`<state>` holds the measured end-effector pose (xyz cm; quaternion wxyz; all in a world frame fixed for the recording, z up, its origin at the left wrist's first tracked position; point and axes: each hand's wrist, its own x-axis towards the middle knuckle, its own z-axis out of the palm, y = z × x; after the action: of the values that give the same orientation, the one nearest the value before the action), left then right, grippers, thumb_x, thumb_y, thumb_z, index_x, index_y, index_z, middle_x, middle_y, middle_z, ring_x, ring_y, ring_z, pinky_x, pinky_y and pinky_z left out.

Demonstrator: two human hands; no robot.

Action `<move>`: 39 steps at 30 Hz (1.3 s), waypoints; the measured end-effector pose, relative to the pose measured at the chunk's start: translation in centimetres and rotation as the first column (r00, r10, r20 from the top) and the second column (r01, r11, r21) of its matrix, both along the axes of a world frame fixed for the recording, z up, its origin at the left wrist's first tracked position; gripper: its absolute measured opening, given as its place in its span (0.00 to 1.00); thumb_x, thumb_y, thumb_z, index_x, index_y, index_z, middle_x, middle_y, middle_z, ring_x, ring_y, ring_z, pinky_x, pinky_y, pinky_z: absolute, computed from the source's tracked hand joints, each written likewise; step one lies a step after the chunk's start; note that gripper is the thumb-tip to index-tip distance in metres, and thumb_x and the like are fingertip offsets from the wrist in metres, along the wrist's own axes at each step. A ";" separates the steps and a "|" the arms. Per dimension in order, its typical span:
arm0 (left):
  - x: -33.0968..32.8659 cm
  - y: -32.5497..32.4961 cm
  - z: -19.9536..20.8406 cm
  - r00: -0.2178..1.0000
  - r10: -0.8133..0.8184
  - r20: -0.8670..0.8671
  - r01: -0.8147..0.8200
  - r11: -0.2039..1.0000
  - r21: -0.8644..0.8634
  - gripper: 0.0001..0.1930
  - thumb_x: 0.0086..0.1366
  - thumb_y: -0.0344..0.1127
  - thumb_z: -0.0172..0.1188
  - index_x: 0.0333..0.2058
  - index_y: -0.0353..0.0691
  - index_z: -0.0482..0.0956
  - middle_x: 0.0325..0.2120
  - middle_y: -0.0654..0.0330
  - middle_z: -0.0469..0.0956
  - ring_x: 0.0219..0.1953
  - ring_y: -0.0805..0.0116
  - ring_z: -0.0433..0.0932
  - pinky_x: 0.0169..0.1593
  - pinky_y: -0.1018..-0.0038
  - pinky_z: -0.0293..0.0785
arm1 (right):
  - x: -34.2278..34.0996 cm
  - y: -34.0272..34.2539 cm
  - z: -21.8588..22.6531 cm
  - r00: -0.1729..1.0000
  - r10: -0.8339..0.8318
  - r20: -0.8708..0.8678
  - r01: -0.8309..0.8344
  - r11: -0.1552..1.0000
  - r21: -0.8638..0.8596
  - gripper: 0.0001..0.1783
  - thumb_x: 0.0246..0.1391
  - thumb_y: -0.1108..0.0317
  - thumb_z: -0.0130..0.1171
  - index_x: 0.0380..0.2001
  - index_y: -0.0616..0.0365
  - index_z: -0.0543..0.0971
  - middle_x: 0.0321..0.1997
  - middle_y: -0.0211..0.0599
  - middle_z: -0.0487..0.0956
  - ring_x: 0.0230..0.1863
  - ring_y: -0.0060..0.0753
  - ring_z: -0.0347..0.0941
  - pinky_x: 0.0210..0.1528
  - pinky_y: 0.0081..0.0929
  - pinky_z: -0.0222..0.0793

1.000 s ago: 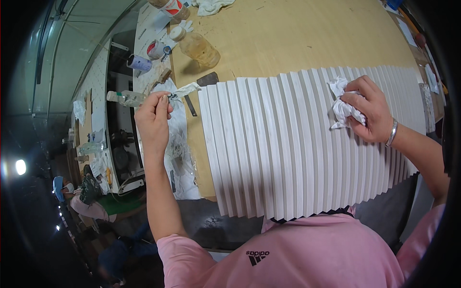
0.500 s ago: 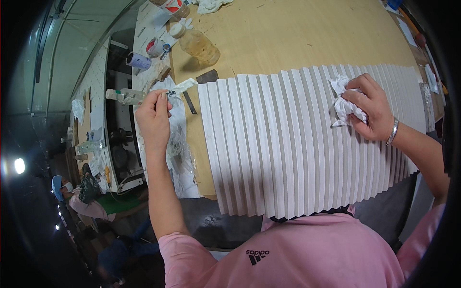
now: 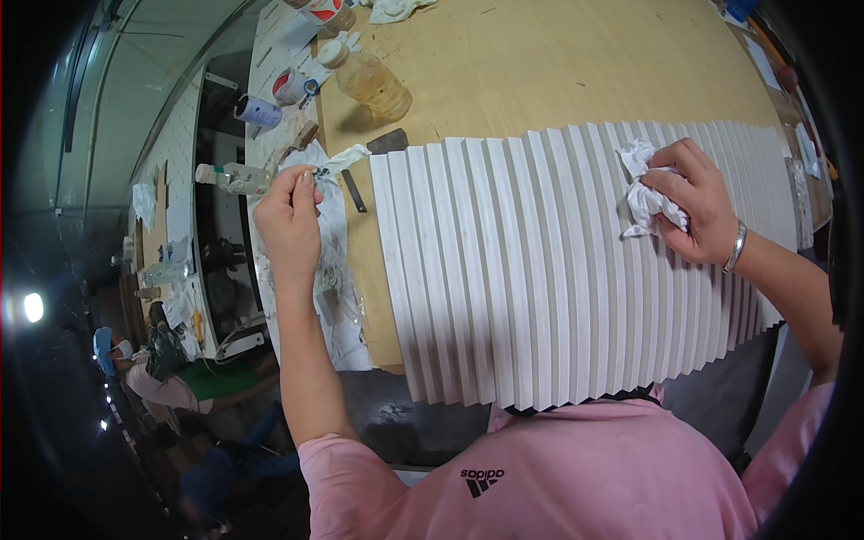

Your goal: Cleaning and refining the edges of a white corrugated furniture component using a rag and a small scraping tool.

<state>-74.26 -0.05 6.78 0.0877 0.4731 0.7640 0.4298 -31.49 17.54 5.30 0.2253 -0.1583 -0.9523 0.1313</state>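
A white pleated sheet [image 3: 540,279] lies across the front of the table, its folds running near to far. My right hand [image 3: 702,202] is closed round a crumpled white cloth [image 3: 641,205] and rests it on the right part of the pleats. Off the sheet's far left corner, my left hand [image 3: 290,220] pinches a narrow white piece with dark stains [image 3: 346,159]; its exact kind is unclear. The piece reaches toward the corner. Just beside it lie a slim dark strip [image 3: 355,191] and a small dark block [image 3: 389,141].
A bottle of yellowish liquid [image 3: 373,85] stands on the tan table [image 3: 576,63]. Left of it are a clear bottle [image 3: 236,177] lying on its side, a purple-white container [image 3: 258,112] and stained white sheeting [image 3: 335,297]. A person [image 3: 153,373] is at the far left.
Both hands, the crumpled cloth and the pleated sheet stay practically where they were. The background at the left has shifted very slightly.
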 end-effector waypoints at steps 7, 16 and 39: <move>0.1 -0.1 0.1 1.000 0.001 -0.024 -0.001 1.000 -0.002 0.08 0.69 0.29 0.54 0.39 0.32 0.81 0.20 0.67 0.73 0.22 0.83 0.67 0.27 0.83 0.63 | 0.0 0.0 0.0 1.000 -0.001 -0.001 0.001 1.000 -0.005 0.22 0.29 0.66 0.58 0.35 0.59 0.78 0.38 0.47 0.74 0.37 0.46 0.70 0.36 0.38 0.68; 0.0 -0.3 -0.2 0.999 -0.007 -0.036 0.007 1.000 0.000 0.09 0.70 0.29 0.54 0.40 0.31 0.81 0.21 0.68 0.74 0.23 0.84 0.67 0.28 0.84 0.64 | 0.1 0.0 0.0 1.000 -0.005 0.004 0.005 1.000 -0.002 0.22 0.29 0.66 0.58 0.35 0.60 0.78 0.38 0.47 0.74 0.37 0.47 0.70 0.37 0.39 0.68; 0.9 1.1 0.0 0.999 -0.048 -0.019 0.047 0.998 -0.050 0.09 0.70 0.30 0.54 0.39 0.31 0.81 0.21 0.69 0.72 0.23 0.84 0.67 0.27 0.84 0.63 | 0.2 0.0 0.0 1.000 -0.010 0.020 0.010 1.000 0.001 0.23 0.30 0.65 0.58 0.36 0.60 0.79 0.38 0.47 0.74 0.38 0.47 0.70 0.37 0.38 0.68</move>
<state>-73.40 1.09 6.75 0.1018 0.4930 0.7639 0.4038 -31.34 17.52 5.29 0.2164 -0.1642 -0.9538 0.1282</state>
